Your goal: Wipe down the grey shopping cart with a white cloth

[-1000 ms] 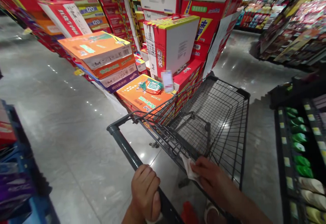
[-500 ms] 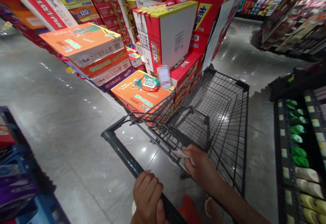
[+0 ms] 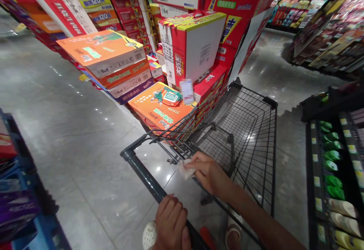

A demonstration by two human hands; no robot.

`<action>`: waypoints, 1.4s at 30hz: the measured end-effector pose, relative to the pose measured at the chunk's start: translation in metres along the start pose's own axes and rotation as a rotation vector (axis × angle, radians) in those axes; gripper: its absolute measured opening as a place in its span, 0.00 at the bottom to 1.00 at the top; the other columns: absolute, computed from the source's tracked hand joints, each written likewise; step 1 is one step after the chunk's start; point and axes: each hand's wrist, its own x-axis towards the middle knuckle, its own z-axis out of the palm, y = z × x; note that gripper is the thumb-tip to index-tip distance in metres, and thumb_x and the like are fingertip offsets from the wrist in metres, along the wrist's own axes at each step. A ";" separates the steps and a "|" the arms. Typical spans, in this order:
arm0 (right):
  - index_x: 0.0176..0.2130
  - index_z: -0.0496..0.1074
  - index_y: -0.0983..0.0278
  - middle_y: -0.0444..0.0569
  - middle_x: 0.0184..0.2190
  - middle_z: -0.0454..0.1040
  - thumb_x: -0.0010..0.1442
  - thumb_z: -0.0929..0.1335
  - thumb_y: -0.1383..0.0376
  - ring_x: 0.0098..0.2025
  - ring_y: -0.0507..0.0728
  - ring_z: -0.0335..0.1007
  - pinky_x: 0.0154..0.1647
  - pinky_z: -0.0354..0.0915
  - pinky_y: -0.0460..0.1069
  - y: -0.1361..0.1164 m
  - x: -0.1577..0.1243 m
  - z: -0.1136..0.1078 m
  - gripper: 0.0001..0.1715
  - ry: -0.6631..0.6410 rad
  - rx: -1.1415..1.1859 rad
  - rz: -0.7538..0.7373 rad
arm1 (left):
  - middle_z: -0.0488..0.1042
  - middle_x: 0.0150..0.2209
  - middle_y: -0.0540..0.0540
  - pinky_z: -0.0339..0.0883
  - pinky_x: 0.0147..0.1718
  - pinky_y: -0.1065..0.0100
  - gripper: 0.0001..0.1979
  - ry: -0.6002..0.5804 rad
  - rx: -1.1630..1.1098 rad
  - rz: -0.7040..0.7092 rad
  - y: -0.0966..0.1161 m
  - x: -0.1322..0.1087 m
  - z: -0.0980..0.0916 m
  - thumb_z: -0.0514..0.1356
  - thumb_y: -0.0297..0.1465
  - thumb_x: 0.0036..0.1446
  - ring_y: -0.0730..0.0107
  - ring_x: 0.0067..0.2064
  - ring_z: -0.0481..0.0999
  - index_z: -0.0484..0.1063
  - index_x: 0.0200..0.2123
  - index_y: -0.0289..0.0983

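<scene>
My left hand [image 3: 171,219] is wrapped round the dark handlebar [image 3: 146,178] of a shopping cart [image 3: 253,108]. Pinched in the fingers of my right hand [image 3: 209,172] is a crumpled white wipe [image 3: 185,169], which lies over the cart's near upper wire rim. Nothing is in the wire basket. Beyond the rim, an orange-and-green pack of wipes [image 3: 170,96] rests on an orange carton [image 3: 162,110].
Stacked cartons [image 3: 105,57] stand ahead on the left, and a red-and-white carton [image 3: 196,45] stands upright behind the pack. Shelving with green packages [image 3: 334,155] runs along the right. Blue crates [image 3: 25,204] are at the lower left. Shoes [image 3: 149,235] show below the handlebar.
My right hand has slid left along the cart's near rim with the wipe, which now shows more spread out. My left hand keeps its hold on the handlebar. The view has shifted slightly.
</scene>
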 end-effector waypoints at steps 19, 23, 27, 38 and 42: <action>0.39 0.77 0.63 0.47 0.32 0.69 0.53 0.62 0.77 0.35 0.52 0.66 0.35 0.63 0.46 0.021 0.010 -0.012 0.21 0.136 0.066 0.082 | 0.65 0.23 0.45 0.67 0.35 0.53 0.17 0.033 0.049 -0.002 0.009 0.007 0.011 0.41 0.27 0.59 0.65 0.29 0.67 0.65 0.25 0.36; 0.35 0.78 0.62 0.46 0.32 0.67 0.51 0.60 0.80 0.35 0.51 0.66 0.35 0.62 0.45 0.021 0.015 0.003 0.23 0.004 0.200 0.068 | 0.64 0.23 0.45 0.67 0.35 0.53 0.16 0.036 0.044 -0.005 0.009 0.006 0.014 0.40 0.26 0.58 0.64 0.29 0.66 0.64 0.25 0.36; 0.35 0.78 0.62 0.46 0.32 0.67 0.50 0.60 0.81 0.34 0.50 0.65 0.33 0.61 0.44 0.023 -0.007 -0.012 0.25 -0.065 0.201 0.160 | 0.64 0.22 0.46 0.67 0.35 0.54 0.16 0.044 0.052 0.000 0.011 0.008 0.014 0.40 0.27 0.59 0.65 0.28 0.66 0.64 0.25 0.37; 0.35 0.78 0.62 0.46 0.33 0.67 0.53 0.61 0.78 0.34 0.50 0.65 0.34 0.62 0.45 0.036 0.011 -0.016 0.21 0.074 0.113 0.037 | 0.61 0.21 0.47 0.66 0.34 0.55 0.14 0.033 0.037 -0.021 0.016 0.014 0.016 0.41 0.25 0.56 0.66 0.26 0.64 0.63 0.24 0.37; 0.36 0.78 0.62 0.46 0.32 0.64 0.52 0.61 0.80 0.34 0.50 0.64 0.36 0.62 0.45 0.029 0.040 0.007 0.22 -0.062 0.108 -0.050 | 0.62 0.21 0.46 0.67 0.35 0.53 0.15 0.047 0.048 -0.025 0.016 0.007 0.021 0.41 0.25 0.56 0.64 0.28 0.64 0.62 0.23 0.37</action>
